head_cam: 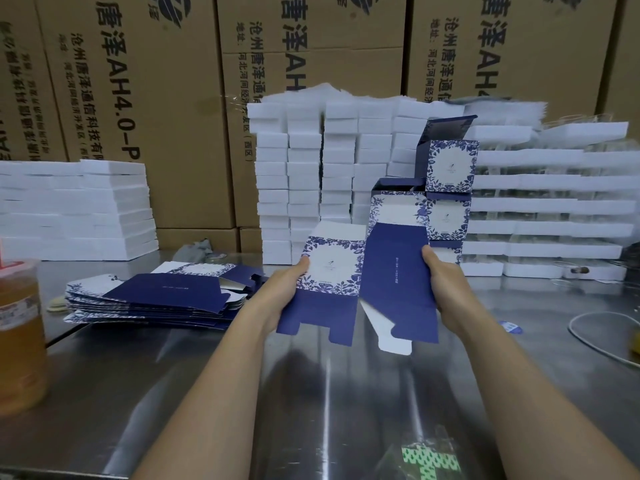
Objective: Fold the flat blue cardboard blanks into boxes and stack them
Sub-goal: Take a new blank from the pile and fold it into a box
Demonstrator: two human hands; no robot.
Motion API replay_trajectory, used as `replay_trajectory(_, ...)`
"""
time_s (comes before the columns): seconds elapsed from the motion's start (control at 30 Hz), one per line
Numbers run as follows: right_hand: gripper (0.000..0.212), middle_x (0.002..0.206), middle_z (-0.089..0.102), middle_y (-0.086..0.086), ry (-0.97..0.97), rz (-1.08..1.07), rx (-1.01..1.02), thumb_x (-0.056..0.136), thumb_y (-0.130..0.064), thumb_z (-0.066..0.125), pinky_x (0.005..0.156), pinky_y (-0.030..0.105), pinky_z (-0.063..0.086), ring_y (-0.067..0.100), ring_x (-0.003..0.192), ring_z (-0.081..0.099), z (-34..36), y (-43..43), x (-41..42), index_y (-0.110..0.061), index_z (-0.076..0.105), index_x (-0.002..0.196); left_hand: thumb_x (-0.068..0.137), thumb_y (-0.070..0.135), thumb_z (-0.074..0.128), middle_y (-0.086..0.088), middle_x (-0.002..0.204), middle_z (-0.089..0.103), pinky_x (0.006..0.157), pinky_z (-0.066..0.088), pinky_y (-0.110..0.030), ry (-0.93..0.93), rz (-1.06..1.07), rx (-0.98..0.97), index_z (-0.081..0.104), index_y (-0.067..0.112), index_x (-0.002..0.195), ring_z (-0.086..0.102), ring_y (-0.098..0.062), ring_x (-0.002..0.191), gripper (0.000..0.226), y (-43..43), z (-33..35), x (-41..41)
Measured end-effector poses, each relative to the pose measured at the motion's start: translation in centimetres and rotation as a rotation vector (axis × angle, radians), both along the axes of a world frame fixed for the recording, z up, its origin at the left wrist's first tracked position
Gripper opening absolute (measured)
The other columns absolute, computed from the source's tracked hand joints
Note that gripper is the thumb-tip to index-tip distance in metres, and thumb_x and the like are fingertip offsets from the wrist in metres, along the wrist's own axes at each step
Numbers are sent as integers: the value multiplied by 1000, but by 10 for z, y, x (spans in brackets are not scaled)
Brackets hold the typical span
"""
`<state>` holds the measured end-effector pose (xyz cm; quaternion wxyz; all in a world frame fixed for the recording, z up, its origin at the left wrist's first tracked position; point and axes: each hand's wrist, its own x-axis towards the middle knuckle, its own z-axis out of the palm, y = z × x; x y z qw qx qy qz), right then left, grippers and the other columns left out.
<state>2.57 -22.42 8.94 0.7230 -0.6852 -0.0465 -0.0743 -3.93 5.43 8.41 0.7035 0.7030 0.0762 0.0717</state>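
A blue cardboard blank point(360, 285) with a white floral panel is held up above the steel table point(311, 393), partly opened at its middle crease. My left hand point(287, 289) grips its left edge with the thumb on the floral panel. My right hand point(446, 282) grips its right edge on the plain blue panel. A pile of flat blue blanks point(156, 299) lies on the table to the left. Folded blue-and-white boxes point(446, 188) stand stacked behind the held blank, the top one with its lid flap up.
White foam blocks point(311, 174) are stacked at the back centre, left and right, before big brown cartons point(156, 98). A cup of amber drink point(19, 337) stands at the left edge. A white cable point(595, 337) loops at the right.
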Motion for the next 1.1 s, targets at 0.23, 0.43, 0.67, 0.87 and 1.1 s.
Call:
replay_trajectory(0.23,42,110,80,9,44,-18,67,105,-51,57,97,53,57,35,111,74,-2,-2,0,-13,75,104,102,55,61,-2,118,79,83,61,-34,12,-94,-65,78,19,121,77,-21,106,44,4,-3,1)
replay_trajectory(0.43,50,105,81,3,77,73,54,102,-66,50,76,42,62,25,92,77,-2,3,-4,-24,71,118,100,50,67,-5,109,81,62,63,-33,38,-30,-218,81,19,109,80,-23,92,35,6,-5,0)
replay_trajectory(0.67,55,122,78,-5,-133,336,-56,88,-68,66,70,26,60,14,107,76,5,20,-17,-29,72,127,107,44,58,5,111,73,61,60,-32,-121,133,-229,38,30,155,77,-18,85,54,3,-5,5)
replay_trajectory(0.87,93,160,46,-23,-261,543,-248,73,-84,73,114,48,45,5,145,46,8,47,-31,-51,41,154,108,44,53,-7,104,76,87,64,-51,-34,46,-251,69,21,129,76,-28,91,35,-8,-11,10)
replay_trajectory(1.1,96,157,44,-23,-501,383,-433,85,-41,83,124,33,34,-5,143,42,2,67,-49,-38,29,165,76,94,55,-14,98,72,96,57,-57,81,-26,-193,73,20,121,72,-34,91,89,-12,-6,2)
